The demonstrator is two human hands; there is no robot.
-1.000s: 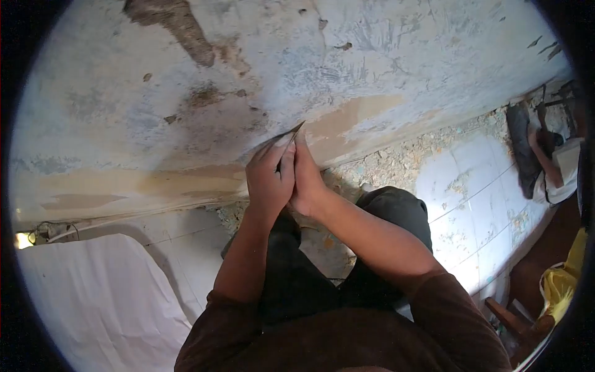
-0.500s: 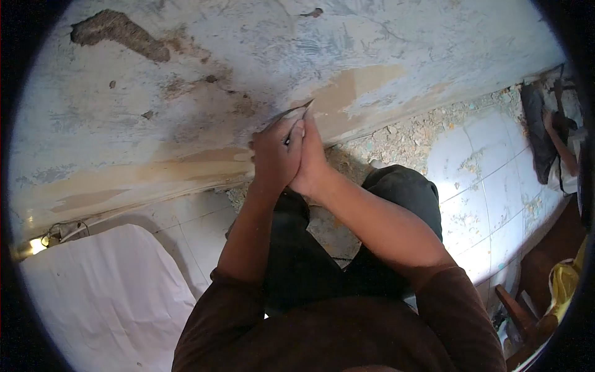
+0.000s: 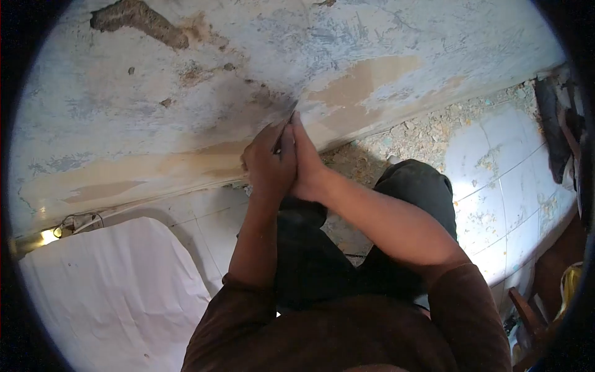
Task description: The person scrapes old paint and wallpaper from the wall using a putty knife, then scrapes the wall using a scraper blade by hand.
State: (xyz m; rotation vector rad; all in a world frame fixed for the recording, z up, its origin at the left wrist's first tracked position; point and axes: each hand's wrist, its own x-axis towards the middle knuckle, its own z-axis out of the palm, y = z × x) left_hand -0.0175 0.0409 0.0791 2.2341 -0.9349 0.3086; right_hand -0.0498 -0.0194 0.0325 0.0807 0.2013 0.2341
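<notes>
Both of my hands are clasped together low against a worn, patchy wall (image 3: 229, 118). My left hand (image 3: 268, 162) is closed, its fingers wrapped round what looks like a scraper (image 3: 294, 108). Pressed along its side is my right hand (image 3: 308, 162), closed on the same tool with its fingers pointing up toward the blade. Only a thin, dark sliver of the blade shows at the wall surface; the handle is mostly hidden by my hands. Bare tan patches (image 3: 365, 80) mark the wall just right of the blade.
Plaster chips (image 3: 427, 133) litter the floor along the wall base. A white sheet (image 3: 118, 285) lies at left, near a bright lamp (image 3: 49, 236) and a cable (image 3: 93, 217). White tiles (image 3: 489, 198) lie to the right, with a yellow item (image 3: 570, 288) and dark items at the edge.
My hands and the scraper have moved left and slightly down along the wall. The blade now shows more edge-on. The whole view has shifted a little.
</notes>
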